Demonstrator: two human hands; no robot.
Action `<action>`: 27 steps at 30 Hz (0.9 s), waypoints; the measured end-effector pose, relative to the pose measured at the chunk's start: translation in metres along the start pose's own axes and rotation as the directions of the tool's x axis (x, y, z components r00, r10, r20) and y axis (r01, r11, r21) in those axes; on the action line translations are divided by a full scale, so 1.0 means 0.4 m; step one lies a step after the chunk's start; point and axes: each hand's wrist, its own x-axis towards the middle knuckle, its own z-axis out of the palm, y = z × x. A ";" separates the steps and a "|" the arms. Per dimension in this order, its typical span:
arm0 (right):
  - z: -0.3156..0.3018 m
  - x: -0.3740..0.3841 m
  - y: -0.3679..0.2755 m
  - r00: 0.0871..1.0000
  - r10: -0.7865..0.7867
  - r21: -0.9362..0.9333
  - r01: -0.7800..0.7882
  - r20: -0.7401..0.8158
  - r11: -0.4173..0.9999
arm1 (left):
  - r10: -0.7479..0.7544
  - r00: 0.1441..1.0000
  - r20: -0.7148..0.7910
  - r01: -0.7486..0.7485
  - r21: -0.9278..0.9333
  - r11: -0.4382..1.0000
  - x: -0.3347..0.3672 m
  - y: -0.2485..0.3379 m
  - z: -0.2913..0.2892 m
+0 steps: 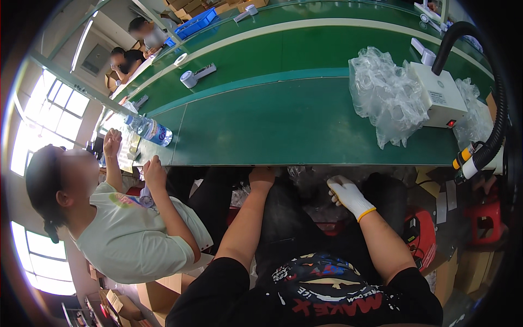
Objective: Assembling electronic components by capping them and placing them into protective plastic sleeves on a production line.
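while the hands (346, 197) are apart, clear plastic (298, 174) between them, green bench (261, 128) beyond

This is a factory workshop: I sit at a long green surface (267, 125) beside a belt (289, 54) dotted with small white devices (189, 80), co-workers (136, 240) sit along it, a black-hosed white machine (436, 90) stands to my right, and cardboard boxes (155, 297) lie about.

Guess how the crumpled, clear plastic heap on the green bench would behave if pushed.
The plastic heap looks thin and creased, so it would probably squash rather than stay stiff. Its loose, see-through folds suggest it's light for its size.
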 end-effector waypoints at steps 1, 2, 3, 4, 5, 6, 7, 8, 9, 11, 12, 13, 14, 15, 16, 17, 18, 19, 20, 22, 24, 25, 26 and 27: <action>-0.005 0.001 0.002 1.000 -0.004 -0.009 0.003 -0.010 1.000 | -0.041 0.999 0.029 0.040 0.029 0.999 0.002 0.007 0.001; -0.011 0.001 0.002 1.000 -0.007 -0.018 0.006 -0.020 1.000 | -0.081 0.995 0.057 0.077 0.060 0.995 0.001 0.013 0.003; -0.005 0.000 -0.007 1.000 -0.020 -0.031 0.020 -0.016 0.999 | -0.088 0.995 0.051 0.085 0.065 0.994 0.008 -0.017 0.010; 0.002 -0.001 -0.013 1.000 -0.024 -0.033 0.024 -0.005 0.999 | -0.059 0.997 0.056 0.054 0.092 0.994 0.017 -0.049 0.013; 0.008 0.002 -0.021 1.000 -0.028 -0.028 0.028 0.004 0.999 | -0.029 0.998 0.060 0.022 0.118 0.993 0.033 -0.088 0.026; 0.006 0.006 -0.020 1.000 -0.023 -0.021 0.023 0.003 1.000 | 0.007 0.997 0.077 -0.017 0.140 0.990 0.037 -0.092 0.030; 0.006 0.009 -0.020 1.000 -0.019 -0.016 0.019 0.005 1.000 | 0.004 0.997 0.076 -0.015 0.138 0.990 0.038 -0.094 0.035; 0.000 0.014 -0.016 1.000 -0.015 -0.018 0.015 0.001 1.000 | -0.013 0.993 0.115 -0.004 0.148 0.989 0.035 -0.070 0.025; -0.003 0.018 -0.012 1.000 -0.002 -0.023 0.002 -0.003 1.000 | -0.031 0.988 0.152 0.007 0.157 0.988 0.032 -0.047 0.012; -0.006 0.013 -0.005 1.000 0.021 -0.031 -0.022 -0.008 0.999 | -0.052 0.981 0.188 0.020 0.166 0.986 0.022 -0.007 -0.023; -0.008 0.009 0.001 1.000 0.025 -0.033 -0.026 -0.012 0.999 | -0.075 0.968 0.241 0.034 0.171 0.985 0.018 0.013 -0.037; -0.004 0.009 -0.003 1.000 0.029 -0.041 -0.029 -0.008 0.999 | -0.102 0.955 0.279 0.053 0.179 0.982 0.024 0.024 -0.055; -0.002 0.010 -0.005 0.999 0.033 -0.048 -0.034 -0.007 0.998 | -0.126 0.940 0.318 0.068 0.187 0.980 0.029 0.035 -0.067; -0.004 0.011 -0.007 0.999 0.039 -0.052 -0.039 -0.009 0.998 | -0.123 0.942 0.313 0.067 0.185 0.981 0.030 0.038 -0.062; -0.009 0.016 -0.006 0.999 0.033 -0.050 -0.034 -0.013 0.998 | -0.087 0.956 0.281 0.045 0.154 0.987 0.026 0.036 -0.044; -0.017 0.022 -0.001 0.999 0.037 -0.056 -0.037 -0.012 0.998 | -0.049 0.967 0.250 0.018 0.125 0.992 0.022 0.040 -0.030; -0.016 0.026 0.004 0.999 0.039 -0.057 -0.039 -0.007 0.998 | -0.013 0.976 0.217 -0.009 0.101 0.995 0.029 0.030 -0.016; -0.009 0.027 0.008 0.999 0.044 -0.059 -0.043 0.003 0.997 | -0.011 0.976 0.216 -0.013 0.109 0.994 0.043 0.010 0.002; -0.003 0.023 0.005 0.999 0.042 -0.050 -0.042 0.006 0.998 | 0.030 0.973 0.228 -0.049 0.078 0.996 0.060 -0.018 0.025; -0.002 0.023 -0.004 1.000 0.023 -0.029 -0.023 -0.005 0.999 | 0.115 0.960 0.256 -0.122 0.011 0.993 0.090 -0.065 0.076; -0.009 0.023 -0.003 1.000 0.014 -0.014 -0.014 -0.018 1.000 | 0.147 0.959 0.244 -0.159 0.029 0.987 0.106 -0.091 0.102; -0.013 0.022 0.000 1.000 0.023 -0.016 -0.023 -0.008 1.000 | 0.175 0.958 0.229 -0.189 0.042 0.981 0.109 -0.099 0.108; -0.015 0.022 0.002 1.000 0.031 -0.019 -0.031 0.004 0.999 | 0.201 0.956 0.212 -0.218 0.056 0.974 0.111 -0.108 0.112; -0.015 0.022 0.002 0.999 0.037 -0.024 -0.036 0.018 0.999 | 0.204 0.956 0.211 -0.220 0.056 0.974 0.114 -0.118 0.113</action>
